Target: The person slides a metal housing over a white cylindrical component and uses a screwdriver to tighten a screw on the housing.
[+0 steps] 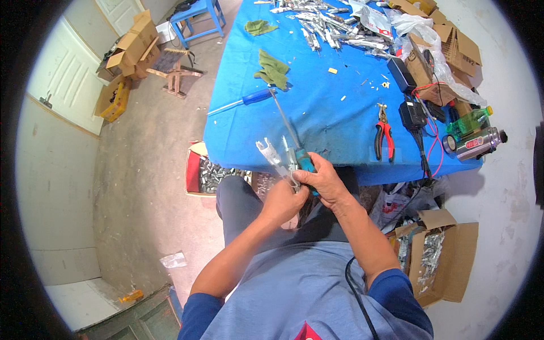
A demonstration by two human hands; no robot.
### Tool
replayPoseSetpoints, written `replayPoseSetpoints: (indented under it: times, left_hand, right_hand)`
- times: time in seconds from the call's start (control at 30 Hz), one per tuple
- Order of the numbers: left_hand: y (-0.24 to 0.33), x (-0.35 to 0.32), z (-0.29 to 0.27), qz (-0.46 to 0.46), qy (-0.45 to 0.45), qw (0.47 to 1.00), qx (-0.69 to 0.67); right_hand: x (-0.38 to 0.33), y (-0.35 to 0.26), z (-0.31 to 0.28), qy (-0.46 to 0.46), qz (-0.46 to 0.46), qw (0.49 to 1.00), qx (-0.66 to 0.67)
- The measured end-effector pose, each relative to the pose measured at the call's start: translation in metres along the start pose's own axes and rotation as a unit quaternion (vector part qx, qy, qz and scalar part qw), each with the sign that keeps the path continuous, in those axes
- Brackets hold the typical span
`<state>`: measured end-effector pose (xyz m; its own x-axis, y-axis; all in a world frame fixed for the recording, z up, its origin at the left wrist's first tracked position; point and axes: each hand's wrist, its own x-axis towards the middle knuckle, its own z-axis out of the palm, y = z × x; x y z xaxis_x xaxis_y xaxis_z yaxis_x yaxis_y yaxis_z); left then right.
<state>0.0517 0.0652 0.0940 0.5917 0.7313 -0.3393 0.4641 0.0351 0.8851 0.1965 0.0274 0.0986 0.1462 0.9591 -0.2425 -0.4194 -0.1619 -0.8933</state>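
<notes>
My right hand [324, 180] grips the teal handle of a long screwdriver [294, 141], whose shaft points up and away over the blue table [317, 113]. My left hand [285, 199] holds a small silvery metal part [275, 157] just left of the handle, close to the table's near edge. Both hands touch each other above my lap.
A second blue-handled screwdriver [243, 100], green rags [273, 69], red pliers [383, 136], black chargers with cables [412, 110], and a heap of metal parts [331, 25] lie on the table. Boxes of metal parts stand on the floor left [212, 173] and right [433, 258].
</notes>
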Motion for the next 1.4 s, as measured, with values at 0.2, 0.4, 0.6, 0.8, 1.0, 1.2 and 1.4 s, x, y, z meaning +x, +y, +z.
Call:
replayPoseSetpoints:
  times: [0.2,0.4,0.6,0.8,1.0,1.2,1.4]
  left_hand:
    - [0.006,-0.003,-0.008,0.03,-0.066,0.997,-0.034]
    - [0.004,-0.009,-0.026,0.001,-0.046,0.998,-0.044]
    - [0.009,-0.003,-0.055,-0.037,-0.01,0.994,-0.106]
    - [0.026,0.013,-0.069,0.02,-0.019,0.995,-0.093]
    - [0.033,0.033,-0.067,0.088,-0.056,0.994,0.012]
    - [0.034,0.048,-0.067,0.131,0.047,0.978,0.157]
    - [0.031,0.054,-0.06,0.114,0.14,0.957,0.227]
  right_hand:
    - [0.0,-0.012,-0.001,-0.006,-0.035,0.999,-0.004]
    - [0.001,-0.048,-0.028,-0.122,0.032,0.989,0.071]
    - [0.012,-0.065,-0.06,-0.205,0.089,0.975,0.003]
    - [0.037,-0.083,-0.068,-0.295,0.127,0.941,-0.106]
    - [0.071,-0.091,-0.06,-0.34,0.13,0.919,-0.153]
    - [0.106,-0.092,-0.068,-0.266,0.091,0.946,-0.163]
    - [0.109,-0.099,-0.073,-0.006,0.005,0.953,-0.301]
